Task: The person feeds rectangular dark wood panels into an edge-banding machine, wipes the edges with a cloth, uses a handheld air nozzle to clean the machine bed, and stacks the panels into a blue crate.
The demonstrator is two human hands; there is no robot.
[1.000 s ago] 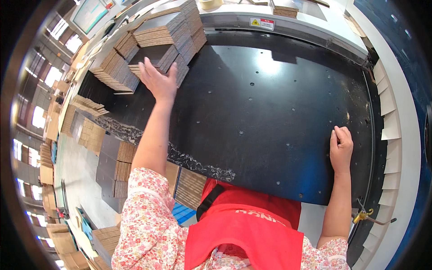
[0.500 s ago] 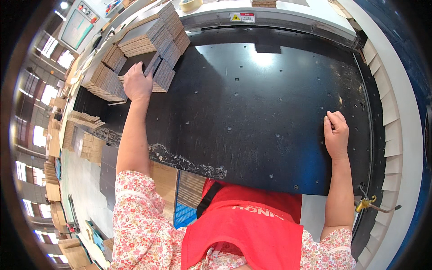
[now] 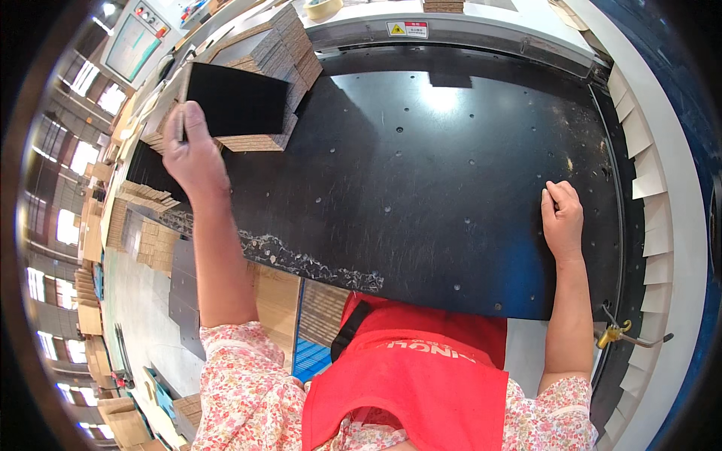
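Note:
A black rectangular board (image 3: 239, 100) with a pale edge is tilted up at the far left. My left hand (image 3: 194, 154) grips its left end, thumb across the dark face. Behind and beneath the board, stacks of particleboard pieces (image 3: 297, 56) with grey tops stand on the black worktable (image 3: 398, 195). The board hides part of these stacks. My right hand (image 3: 563, 219) rests at the right side of the table, fingers curled closed, with nothing visible in them.
Strips of pale curtain flaps (image 3: 653, 218) line the right edge. A yellow-and-metal hook-like fitting (image 3: 611, 334) sits near my right forearm. At the back run a machine beam with a warning label (image 3: 407, 29) and a tape roll (image 3: 322, 9). More board stacks (image 3: 154, 248) lie at left.
My left hand has moved left and a little nearer, lifting and tilting a dark board from the stacks. My right hand has stayed almost still.

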